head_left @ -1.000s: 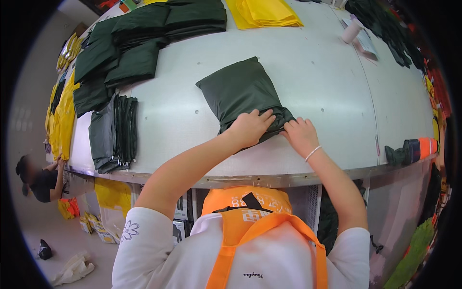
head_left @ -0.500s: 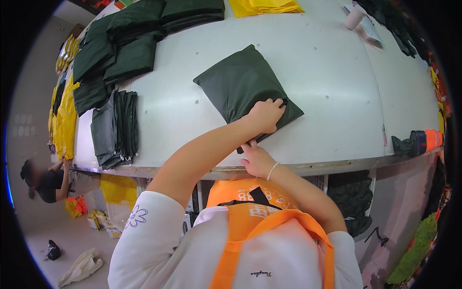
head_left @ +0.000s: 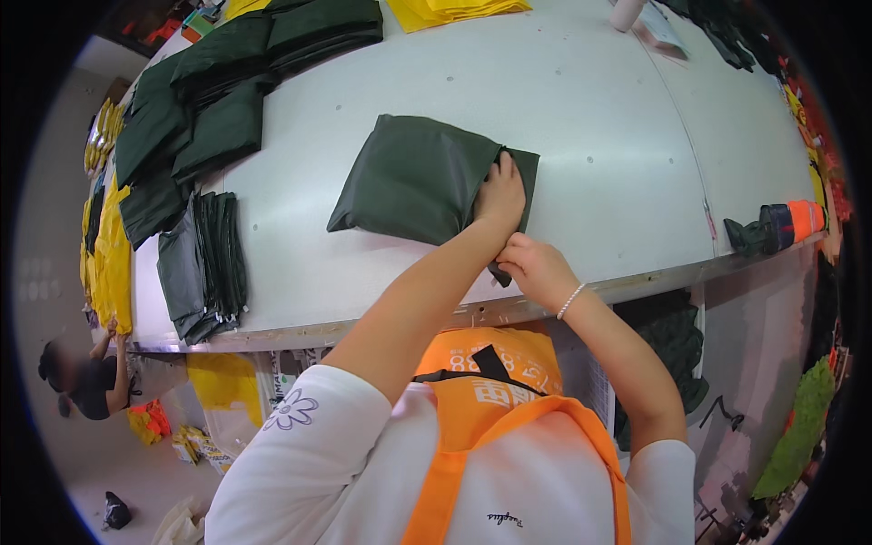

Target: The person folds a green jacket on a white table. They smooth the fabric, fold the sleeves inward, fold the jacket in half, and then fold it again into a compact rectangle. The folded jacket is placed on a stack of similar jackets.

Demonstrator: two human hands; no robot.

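A plump dark green pouch (head_left: pixel 409 177) of smooth, coated-looking fabric lies on the white table in front of me. My left hand (head_left: pixel 501 198) reaches over it and grips its right end at the opening, fingertips curled at the edge and thumb hidden. Beyond those fingers a flat strip of the same fabric sticks out to the right. Close below, my right hand (head_left: pixel 538 270) is closed in a pinch on the near corner of that end, where a short dark tip hangs down toward the table edge.
Filled dark green pouches (head_left: pixel 218 132) are piled at the far left, beside a stack of flat ones (head_left: pixel 213 263). Yellow folded fabric (head_left: pixel 459 11) lies at the back. A dark-and-orange roll (head_left: pixel 786 227) sits at right. Another person (head_left: pixel 89 377) handles yellow garments (head_left: pixel 111 259) at left.
The pouch has turned counterclockwise, its far corner swinging left. My left hand has turned with its opening, fingers now pointing away from me. My right hand has moved right along the edge.
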